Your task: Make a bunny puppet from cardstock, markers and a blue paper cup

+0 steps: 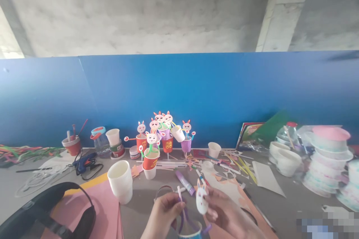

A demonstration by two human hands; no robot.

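Observation:
My left hand [164,212] is closed, pinching a pale straw [180,193] that stands up out of a paper cup. Only the top of this cup [192,236] shows, with a blue band at the bottom edge of the view. A purple pipe cleaner bends beside the straw and another strip pokes out over the cup's right side. Between thumb and fingers, my right hand [226,211] holds a white rabbit face cutout [201,200] with upright ears, close to the straw but apart from it. A purple glue stick [185,183] lies just behind the hands.
Several finished rabbit cup figures [151,157] stand ahead. A white cup [120,182] is at left, near pink paper [108,209] and black headphones [81,216]. Behind lie a blue glue gun [85,163] and paper scraps. Stacked painted cups [327,162] stand at right, before a blue partition [179,86].

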